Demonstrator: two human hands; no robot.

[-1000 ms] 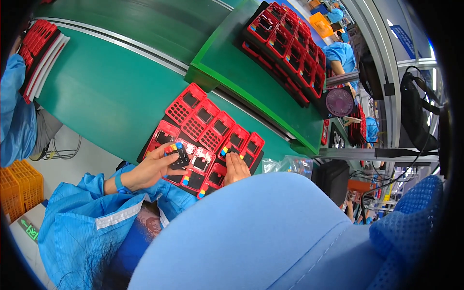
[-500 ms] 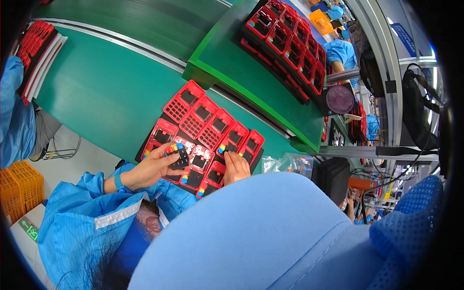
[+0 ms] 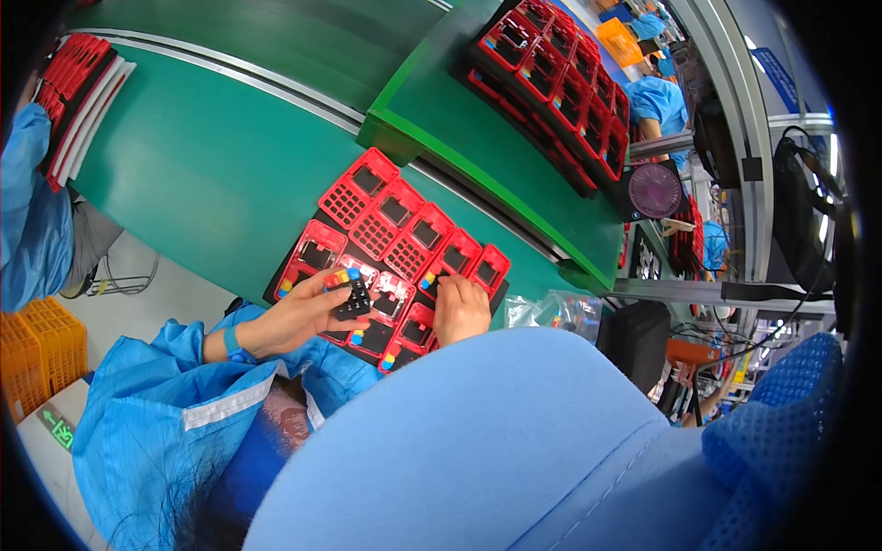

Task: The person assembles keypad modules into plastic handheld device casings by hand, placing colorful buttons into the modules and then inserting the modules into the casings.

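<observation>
My left hand (image 3: 299, 317) is closed around a black keypad (image 3: 355, 299) with small pale marks, held over the left part of a dark tray. Blue, yellow and red pieces (image 3: 347, 275) show at the keypad's top end, by my fingertips. My right hand (image 3: 462, 310) has its fingers bent down together into a red phone-like housing (image 3: 457, 253); whatever lies under the fingertips is hidden. More red housings (image 3: 396, 213) fill the tray in two rows, the upper-left ones with button holes. Blue and yellow pieces (image 3: 390, 358) sit in some lower housings.
Beyond the tray, a green raised ledge (image 3: 487, 195) carries stacked trays of red housings (image 3: 560, 83). Clear plastic bags (image 3: 568, 310) lie right of my hands. A small fan (image 3: 654, 190) stands farther right. At the left, a person in a blue sleeve (image 3: 32, 197) sits beside another stack (image 3: 78, 106).
My right hand has shifted slightly up and its fingers have moved deeper into the housing. My left hand still holds the keypad, now tilted a little differently. The whole view has shifted slightly.
</observation>
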